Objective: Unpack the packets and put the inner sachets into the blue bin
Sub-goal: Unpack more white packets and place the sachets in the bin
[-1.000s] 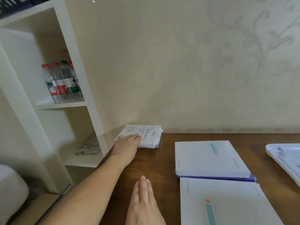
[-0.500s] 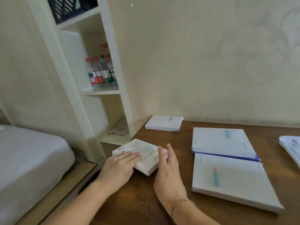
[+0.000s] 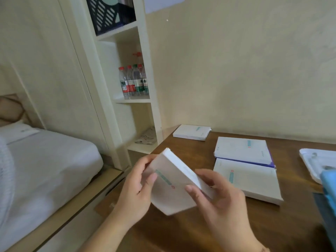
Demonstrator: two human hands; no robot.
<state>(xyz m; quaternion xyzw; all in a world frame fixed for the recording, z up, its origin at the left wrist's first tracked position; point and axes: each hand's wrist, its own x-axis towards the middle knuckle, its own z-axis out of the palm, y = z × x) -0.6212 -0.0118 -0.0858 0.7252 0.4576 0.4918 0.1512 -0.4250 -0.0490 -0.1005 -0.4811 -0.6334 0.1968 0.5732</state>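
Above the near-left corner of the brown wooden desk (image 3: 181, 231), both hands, left (image 3: 135, 190) and right (image 3: 221, 199), grip a flat white paper packet (image 3: 171, 186) tilted upright, so next they should find its sealed edge and tear evenly, sparing the sachets inside.

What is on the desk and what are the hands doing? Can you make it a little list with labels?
held packet: white packet, lifted off the desk and tilted
left hand: left hand grips the packet's left edge
right hand: right hand grips its right side
on the desk: small packet by the wall, two big packets side by side
desk: brown wooden desk
right edge: white tray, something blue, only partly in view
shelf: water bottles
packet opened: not yet
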